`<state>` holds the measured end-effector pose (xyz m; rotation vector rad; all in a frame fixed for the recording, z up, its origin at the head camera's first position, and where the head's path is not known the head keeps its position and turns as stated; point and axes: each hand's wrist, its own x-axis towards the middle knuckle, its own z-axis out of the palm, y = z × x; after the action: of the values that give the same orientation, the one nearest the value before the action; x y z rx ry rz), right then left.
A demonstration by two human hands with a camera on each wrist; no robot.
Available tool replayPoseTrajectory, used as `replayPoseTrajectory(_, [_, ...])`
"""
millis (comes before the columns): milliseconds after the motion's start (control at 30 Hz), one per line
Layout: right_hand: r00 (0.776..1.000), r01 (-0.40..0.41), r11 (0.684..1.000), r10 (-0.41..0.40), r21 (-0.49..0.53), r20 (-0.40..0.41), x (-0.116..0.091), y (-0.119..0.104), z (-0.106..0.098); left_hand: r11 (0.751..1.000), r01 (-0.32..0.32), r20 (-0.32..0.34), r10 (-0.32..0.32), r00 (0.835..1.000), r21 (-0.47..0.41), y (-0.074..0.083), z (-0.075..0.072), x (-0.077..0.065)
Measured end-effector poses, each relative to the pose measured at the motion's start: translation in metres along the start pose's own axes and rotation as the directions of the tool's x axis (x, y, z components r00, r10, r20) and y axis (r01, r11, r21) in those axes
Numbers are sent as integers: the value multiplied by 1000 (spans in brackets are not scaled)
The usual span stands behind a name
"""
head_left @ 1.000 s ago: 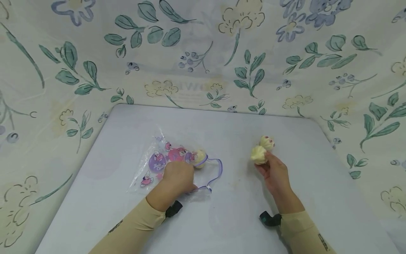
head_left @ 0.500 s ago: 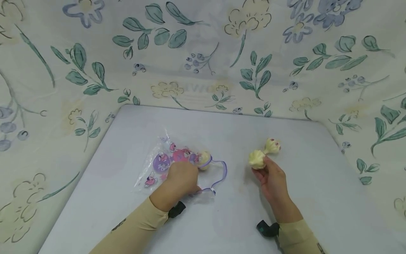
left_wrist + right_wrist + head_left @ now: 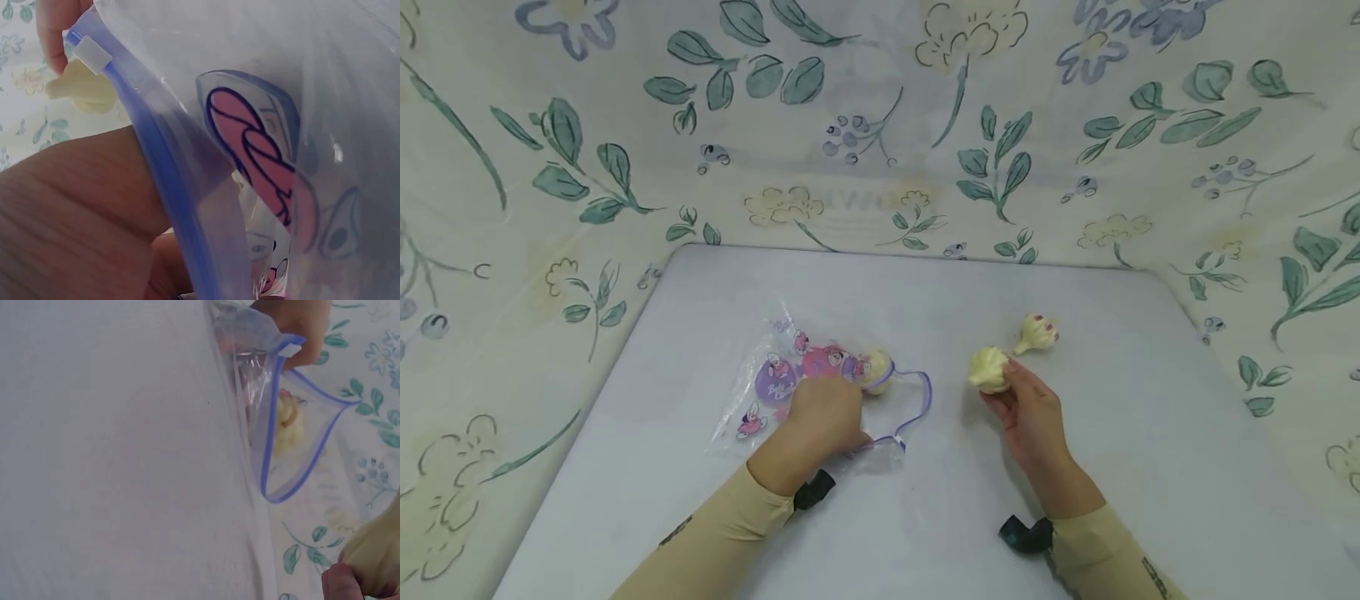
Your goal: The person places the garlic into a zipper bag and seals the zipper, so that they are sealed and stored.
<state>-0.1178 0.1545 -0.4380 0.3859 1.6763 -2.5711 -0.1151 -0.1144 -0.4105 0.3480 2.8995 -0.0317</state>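
In the head view my left hand (image 3: 825,414) grips the near edge of a clear slider zip bag (image 3: 917,400) with a purple zip and pink and purple cartoon prints. The bag's mouth gapes to the right, and the left fingertips are hidden. A pale yellow garlic bulb (image 3: 877,372) lies inside near the opening. My right hand (image 3: 1033,421) pinches another garlic bulb (image 3: 988,370) between thumb and fingers, to the right of the mouth. In the left wrist view the white slider (image 3: 92,55) sits at the zip's end. The right wrist view shows the held bulb (image 3: 375,550) at its lower right corner.
A third garlic bulb (image 3: 1037,332) with reddish spots lies on the white table (image 3: 700,287) just beyond my right hand. Cloth printed with flowers and leaves (image 3: 850,142) hangs behind and beside the table. Black wrist cameras (image 3: 1026,535) sit under both wrists.
My right hand has moved left toward the bag with its garlic bulb, away from the bulb lying on the table. My left hand keeps its hold on the bag.
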Motion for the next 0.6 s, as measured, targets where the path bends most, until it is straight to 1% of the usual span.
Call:
replayPoseTrajectory(167, [999, 23, 1000, -22, -20, 24, -3, 6, 6, 1000, -6, -17, 6, 1000, 5, 0, -1, -1])
replayPoseTrajectory(333, [997, 57, 997, -54, -56, 55, 0, 5, 8, 1000, -6, -20, 6, 1000, 1, 1, -3, 2])
replayPoseTrajectory(400, [996, 71, 995, -68, -63, 54, 2, 5, 9, 1000, -6, -20, 6, 1000, -1, 1, -3, 4])
replayPoseTrajectory(467, [997, 71, 996, -68, -61, 46, 2, 5, 9, 1000, -6, -13, 6, 1000, 2, 1, -4, 5])
replayPoseTrajectory(600, [999, 43, 997, -41, -62, 30, -2, 8, 11, 1000, -5, 20, 5, 1000, 9, 2, -4, 6])
